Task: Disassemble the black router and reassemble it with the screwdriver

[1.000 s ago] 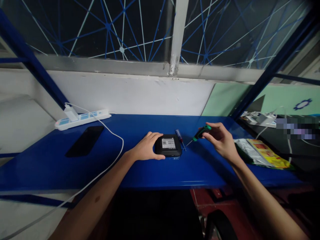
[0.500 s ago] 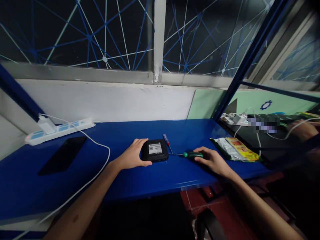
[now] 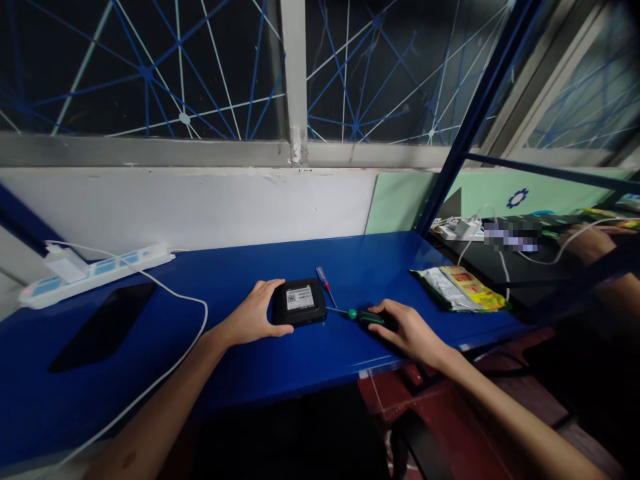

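steadies the flat black plastic box (image 3: 300,299) on the blue desk (image 3: 280,373) with the left hand (image 3: 250,317), fingers clamped on its left side, thumb at the near edge. holds the green-and-black screwdriver (image 3: 365,318) in the right hand (image 3: 413,333), fingers closed around the handle, shaft low and pointing left from them to the box's right side; too fine to tell contact from a slight gap. seems at the stage of bracing and lining up the tip. calls, probably, for a firm left hold and a level shaft, clear of the slim clear-and-red-handled screwdriver (image 3: 323,275) between both sets of fingers, towards the far side.
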Tool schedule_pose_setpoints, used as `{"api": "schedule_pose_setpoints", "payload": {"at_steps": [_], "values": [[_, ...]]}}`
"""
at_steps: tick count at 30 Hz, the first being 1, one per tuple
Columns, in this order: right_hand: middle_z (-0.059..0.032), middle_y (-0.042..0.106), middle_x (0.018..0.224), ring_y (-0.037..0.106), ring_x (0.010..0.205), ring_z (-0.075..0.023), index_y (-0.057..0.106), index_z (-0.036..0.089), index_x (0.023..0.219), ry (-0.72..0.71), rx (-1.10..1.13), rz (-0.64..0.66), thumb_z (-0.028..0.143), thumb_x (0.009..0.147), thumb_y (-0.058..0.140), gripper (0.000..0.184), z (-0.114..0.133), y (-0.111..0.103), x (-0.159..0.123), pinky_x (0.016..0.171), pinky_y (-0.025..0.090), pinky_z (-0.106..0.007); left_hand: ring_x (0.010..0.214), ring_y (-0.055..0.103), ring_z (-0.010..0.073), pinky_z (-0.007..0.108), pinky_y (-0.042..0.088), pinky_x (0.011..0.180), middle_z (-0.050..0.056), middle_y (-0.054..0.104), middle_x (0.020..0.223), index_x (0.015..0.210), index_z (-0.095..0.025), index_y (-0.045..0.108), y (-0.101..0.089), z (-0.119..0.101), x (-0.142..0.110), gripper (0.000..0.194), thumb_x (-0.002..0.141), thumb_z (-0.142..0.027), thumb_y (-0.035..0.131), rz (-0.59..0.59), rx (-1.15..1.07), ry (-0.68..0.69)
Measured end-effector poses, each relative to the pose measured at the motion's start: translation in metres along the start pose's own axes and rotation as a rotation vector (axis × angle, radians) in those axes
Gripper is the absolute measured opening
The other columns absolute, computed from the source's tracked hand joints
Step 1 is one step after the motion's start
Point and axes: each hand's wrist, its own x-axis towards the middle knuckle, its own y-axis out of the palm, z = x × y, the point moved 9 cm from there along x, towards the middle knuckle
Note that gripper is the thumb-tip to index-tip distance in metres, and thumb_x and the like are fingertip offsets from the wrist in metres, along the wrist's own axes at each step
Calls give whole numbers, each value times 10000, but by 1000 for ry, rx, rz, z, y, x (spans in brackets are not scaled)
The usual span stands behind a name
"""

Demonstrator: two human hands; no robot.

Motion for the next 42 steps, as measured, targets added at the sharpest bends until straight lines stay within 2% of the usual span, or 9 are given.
{"api": "schedule_pose_setpoints", "payload": {"at_steps": [5,11,17,25,30,35,42], "values": [[-95,723,1043,711,971,-225,656,215,1127,-84,-45,-13,394,971,597,244,10,-4,5,881,551,-353,1298,443,437,598,434,1046,156,434,1412,1521,-252,299,1,4,0,1027,673,-589,769,0,-3,-22],[-110,718,1092,716,977,-214,665,198,1186,-119,-56,23,370,979,596,278,19,-6,13,894,565,-361,1293,466,439,578,443,1042,157,439,1391,1509,-236,313,0,3,-2,1046,645,-598,779,2,-15,-68],[-107,709,1131,692,1031,-221,667,209,1231,-171,-73,121,353,995,573,292,31,-11,25,919,559,-389,1376,382,448,573,379,1109,199,345,1456,1552,-186,171,5,6,0,1176,637,-609,777,47,-16,-124],[-99,699,1107,680,977,-196,668,195,1242,-193,-137,235,337,1008,551,298,36,-16,35,904,544,-350,1384,366,470,610,380,1093,190,334,1457,1559,-236,154,8,9,2,1188,625,-593,795,43,-53,-101],[-90,692,1098,686,974,-192,671,208,1224,-197,-147,252,342,1006,552,283,37,-18,39,885,535,-328,1429,304,464,623,306,1157,184,327,1459,1548,-222,176,7,4,3,1191,610,-600,806,51,-33,-88],[-90,697,1105,692,975,-196,674,217,1204,-198,-161,270,347,999,559,269,36,-19,42,873,529,-311,1368,402,437,597,382,1116,161,361,1411,1551,-236,182,6,1,2,1183,611,-607,797,69,-47,-103],[-92,704,1110,685,985,-202,672,206,1187,-181,-189,315,354,998,553,268,38,-18,46,880,523,-314,1387,376,438,580,365,1131,168,337,1447,1583,-213,128,6,1,2,1244,598,-585,791,81,-45,-108]]}}
